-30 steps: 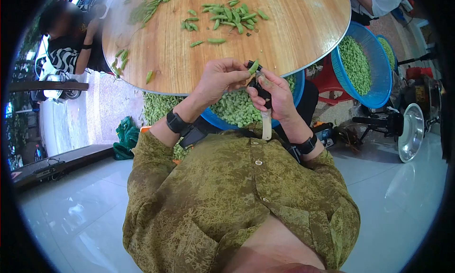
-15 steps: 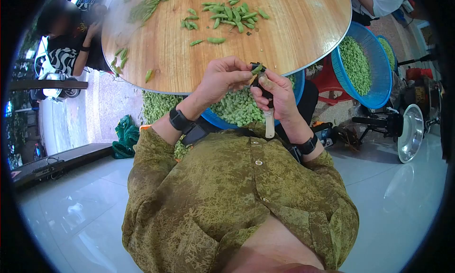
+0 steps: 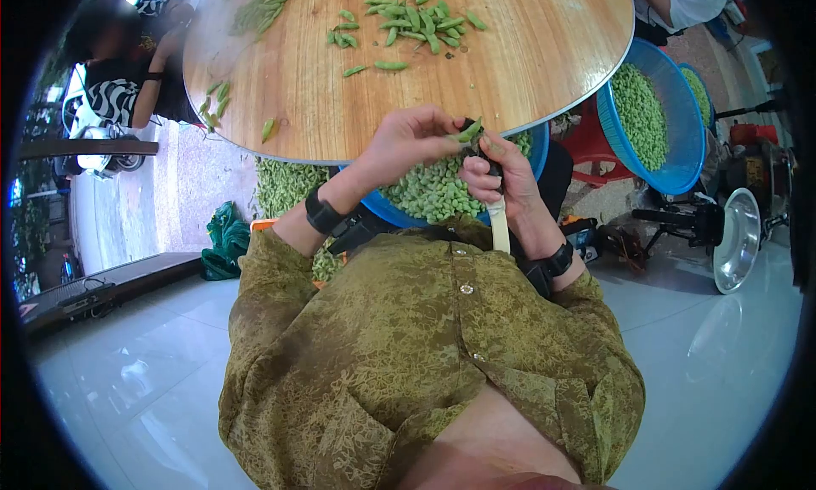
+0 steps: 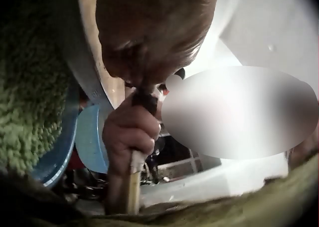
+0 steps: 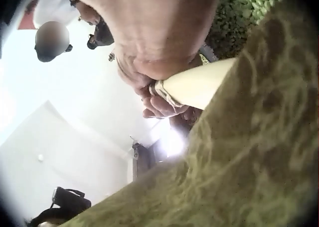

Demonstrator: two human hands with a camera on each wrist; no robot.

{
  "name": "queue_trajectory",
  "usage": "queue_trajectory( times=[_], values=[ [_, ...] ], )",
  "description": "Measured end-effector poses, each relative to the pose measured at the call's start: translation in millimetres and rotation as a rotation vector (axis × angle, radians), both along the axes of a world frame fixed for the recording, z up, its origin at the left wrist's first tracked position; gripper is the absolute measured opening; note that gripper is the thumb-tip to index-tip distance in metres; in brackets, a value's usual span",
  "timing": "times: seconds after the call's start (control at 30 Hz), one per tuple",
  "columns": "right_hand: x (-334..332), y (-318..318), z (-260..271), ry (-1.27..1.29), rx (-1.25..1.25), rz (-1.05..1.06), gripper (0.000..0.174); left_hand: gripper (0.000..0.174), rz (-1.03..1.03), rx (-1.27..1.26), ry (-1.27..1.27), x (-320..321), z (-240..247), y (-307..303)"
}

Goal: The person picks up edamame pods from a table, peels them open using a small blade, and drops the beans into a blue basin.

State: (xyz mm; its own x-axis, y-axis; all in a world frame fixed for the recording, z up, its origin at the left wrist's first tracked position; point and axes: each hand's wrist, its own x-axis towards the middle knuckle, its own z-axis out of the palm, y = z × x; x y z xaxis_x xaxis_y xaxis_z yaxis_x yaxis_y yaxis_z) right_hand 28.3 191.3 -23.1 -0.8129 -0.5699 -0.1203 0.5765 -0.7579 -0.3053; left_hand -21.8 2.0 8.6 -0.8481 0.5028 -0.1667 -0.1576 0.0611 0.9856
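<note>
Upper left of the head view: a seated person [image 3: 127, 73] is seen at the far rim of the round table [image 3: 323, 116], with loose pods [image 3: 416, 21] scattered at top centre. At centre, the left hand [image 3: 406, 143] is held just below the table edge, with thumb and forefinger pinched on a green pod [image 3: 469, 131] and the other fingers curled.

Against a second ago, both hands have been shifted slightly right and down. The pod, then poking up free above the fingertips, is now laid against the dark head of the tool [image 3: 499, 222]. Judged: the pod has been brought to the tool and work on it has only begun; it is not seen split.

The right hand [image 3: 503, 180] is wrapped round the tool, thumb set beside the pod, and the pale handle is pointed down at the shirt [image 3: 425, 345]. A blue basin [image 3: 537, 154] of beans [image 3: 429, 192] is placed directly under the hands.

The table edge is close above the knuckles and the chest close behind, so little room is left there. Open room is found only rightward, before the blue basket [image 3: 695, 141] and metal bowl [image 3: 735, 239].
</note>
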Motion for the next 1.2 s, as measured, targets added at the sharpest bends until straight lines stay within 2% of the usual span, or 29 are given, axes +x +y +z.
queue_trajectory(
  times=[0.03, 0.07, 0.13, 0.17, 0.3, 0.37, 0.4, 0.47, 0.5, 0.57, 0.6, 0.67, 0.7, 0.77, 0.8, 0.87, 0.9, 0.93, 0.97, 1.0, 1.1, 1.2],
  values=[
    [-1.2, 0.0, 1.1, -0.039, -0.011, -0.010, 0.036, 0.013, -0.034, -0.062, 0.263, 0.4, -7.8, 0.4],
    [-0.5, -0.9, 1.3, -0.084, -0.025, -0.021, 0.035, 0.013, -0.031, -0.063, 0.264, 1.4, -7.6, -1.2],
    [0.5, -2.3, 3.9, -0.085, -0.036, -0.012, 0.036, 0.017, -0.037, -0.410, 0.813, 6.9, 12.2, 0.0],
    [0.5, -2.3, 4.6, -0.084, -0.046, -0.006, 0.036, 0.017, -0.031, -0.429, 0.959, 8.9, 15.8, 1.2],
    [2.4, -2.3, 2.1, -0.075, -0.032, -0.001, 0.037, 0.018, -0.010, -0.418, 0.937, 15.3, 13.0, 3.8],
    [4.0, -3.4, 0.5, -0.097, -0.038, -0.026, 0.038, 0.021, 0.062, -0.255, 0.669, 16.4, 2.5, 5.6],
    [4.1, -3.1, 1.3, -0.097, -0.037, -0.028, 0.038, 0.021, 0.061, -0.253, 0.669, 16.2, 3.4, 6.6],
    [3.5, -3.0, 3.2, -0.058, -0.073, -0.033, 0.037, 0.022, 0.064, -0.061, 0.001, 14.8, 6.6, 7.7],
    [3.1, -2.0, 2.5, -0.058, -0.072, -0.033, 0.037, 0.022, 0.064, -0.060, 0.002, 13.5, 7.4, 7.1],
    [3.1, 0.5, -0.4, -0.039, -0.035, -0.040, 0.035, 0.019, 0.069, 0.246, -0.406, 10.5, 7.7, 4.0],
    [3.3, 0.7, -0.5, -0.040, -0.034, -0.038, 0.035, 0.019, 0.072, 0.247, -0.407, 9.4, 5.6, 2.9],
    [3.8, 1.1, -0.4, -0.009, 0.208, -0.101, 0.030, 0.020, 0.038, 0.273, -0.458, 8.0, -0.6, 1.4],
    [3.8, 1.3, -1.6, -0.009, 0.208, -0.100, 0.030, 0.020, 0.039, 0.273, -0.458, 8.8, -1.6, 1.1],
    [3.5, 1.5, -4.9, 0.179, 0.615, -0.186, 0.028, 0.019, 0.023, 0.039, -0.322, 11.0, -2.3, 1.1],
    [3.5, -1.1, -4.4, 0.179, 0.615, -0.188, 0.028, 0.019, 0.021, 0.039, -0.322, 13.0, -1.3, 2.0],
    [5.3, -9.8, -2.4, 0.585, 1.223, -0.547, 0.029, 0.018, 0.046, -0.138, -0.132, 21.4, 0.8, 4.9],
    [5.7, -10.6, 3.1, 0.575, 1.289, -0.530, 0.035, 0.018, 0.049, -0.138, -0.133, 24.5, -0.4, 5.3],
    [4.3, -10.8, 2.4, 0.578, 1.288, -0.529, 0.035, 0.017, 0.046, -0.164, 0.013, 26.8, -2.7, 5.7],
    [2.5, -10.6, 1.3, 0.693, 1.335, -0.552, 0.033, 0.017, 0.041, -0.189, 0.159, 29.0, -3.6, 5.7],
    [1.3, -10.1, 1.0, 0.811, 1.380, -0.574, 0.031, 0.017, 0.044, -0.188, 0.162, 30.5, -2.2, 3.9],
    [5.1, -7.0, 13.3, 0.919, 1.491, -0.488, 0.026, 0.014, -0.033, -0.340, 0.327, 33.7, 7.0, -1.6],
    [2.2, -4.6, 3.1, 1.023, 1.414, -0.498, 0.022, 0.012, -0.098, -0.380, 0.411, 38.0, 15.6, -2.8]
  ],
)
